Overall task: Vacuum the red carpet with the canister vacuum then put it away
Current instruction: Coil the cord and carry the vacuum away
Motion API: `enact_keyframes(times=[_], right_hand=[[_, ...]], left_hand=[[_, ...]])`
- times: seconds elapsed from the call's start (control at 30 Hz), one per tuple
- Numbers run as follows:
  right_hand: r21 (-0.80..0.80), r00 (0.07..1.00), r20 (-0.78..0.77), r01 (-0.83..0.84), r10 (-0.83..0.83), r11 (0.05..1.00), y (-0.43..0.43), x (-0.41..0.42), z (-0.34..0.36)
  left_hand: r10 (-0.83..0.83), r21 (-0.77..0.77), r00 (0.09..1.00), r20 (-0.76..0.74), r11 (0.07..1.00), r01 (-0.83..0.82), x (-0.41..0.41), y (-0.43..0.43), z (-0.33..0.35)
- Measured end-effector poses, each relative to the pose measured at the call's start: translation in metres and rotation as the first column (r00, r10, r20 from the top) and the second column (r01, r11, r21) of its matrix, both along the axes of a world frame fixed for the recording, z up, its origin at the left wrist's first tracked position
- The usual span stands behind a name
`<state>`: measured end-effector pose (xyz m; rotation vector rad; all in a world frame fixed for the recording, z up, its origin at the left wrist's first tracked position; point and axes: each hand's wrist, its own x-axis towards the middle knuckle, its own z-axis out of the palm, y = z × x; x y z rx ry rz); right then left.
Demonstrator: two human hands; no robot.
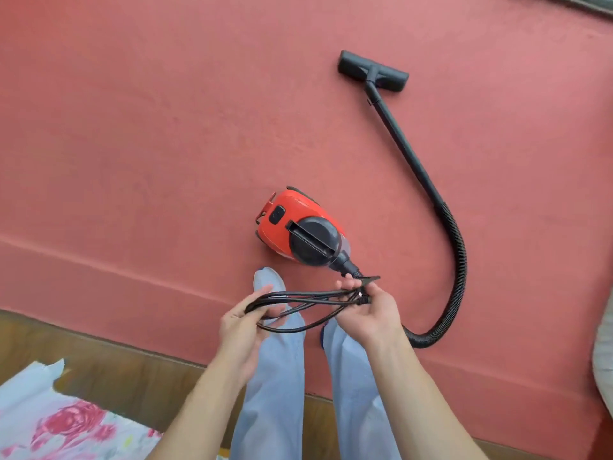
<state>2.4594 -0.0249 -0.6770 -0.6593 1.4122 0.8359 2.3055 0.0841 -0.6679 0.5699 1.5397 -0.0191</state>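
**Cord bundled between two hands, vacuum sitting on the carpet**

From the head camera, looking straight down: the red carpet (149, 127) fills most of the frame. The canister vacuum (298, 227) stands on it just below the middle of the picture, a red body with a black round lid and carry handle. Its ribbed black hose (459, 260) swings out to the right in a wide curve and joins the stiff black tube (398, 134), which runs up to the floor brush (373, 71) lying flat on the carpet in the upper right.

In the lower middle, the person holds the looped black power cord (298, 303) between both hands, just below the vacuum's hose end. The right hand (371, 310) has its fingers curled round one end of the bundle, where the plug shows. The left hand (238, 327) takes the other end with its fingers nearly straight and slightly spread, the loops lying across them.

Below the hands are pale blue trousers (275, 393) and a light shoe (268, 280) on the carpet. A strip of wooden floor (116, 360) borders the carpet at lower left, with a flowered cloth (49, 426) in the corner.
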Motion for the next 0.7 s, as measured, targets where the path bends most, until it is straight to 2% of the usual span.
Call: enact_keyframes(times=[0.1,0.17,0.3,0.37,0.43,0.5,0.6,0.7], right_hand=[[-0.036,0.995,0.09,0.041,-0.037,0.999,-0.005,-0.02,0.009],[-0.08,0.989,0.146,0.051,-0.039,0.996,-0.008,-0.034,0.014],[-0.236,0.979,0.203,0.077,-0.029,0.969,-0.018,-0.051,0.007],[-0.258,0.972,0.228,0.11,-0.05,0.96,-0.023,-0.047,-0.002],[-0.268,0.964,0.252,0.153,-0.084,0.951,-0.023,-0.041,-0.015],[-0.231,0.953,0.27,0.199,-0.134,0.952,-0.021,-0.038,-0.025],[-0.096,0.955,0.262,0.167,-0.137,0.981,-0.023,-0.045,-0.028],[0.0,0.967,0.25,0.041,-0.039,0.999,-0.032,-0.06,-0.02]], left_hand=[[0.329,-0.099,0.939,-0.096,0.936,-0.338,0.005,-0.008,-0.035],[0.404,-0.204,0.904,-0.142,0.881,-0.426,0.013,-0.017,-0.049],[0.4,-0.454,0.91,-0.106,0.795,-0.402,0.031,-0.037,-0.06],[0.406,-0.498,0.907,-0.112,0.767,-0.405,0.033,-0.052,-0.056],[0.481,-0.537,0.872,-0.09,0.715,-0.449,0.03,-0.069,-0.047],[0.542,-0.565,0.839,-0.035,0.682,-0.464,0.026,-0.083,-0.038],[0.539,-0.562,0.837,0.099,0.724,-0.4,0.029,-0.091,-0.037],[0.567,-0.432,0.823,0.035,0.751,-0.499,0.044,-0.089,-0.055]])
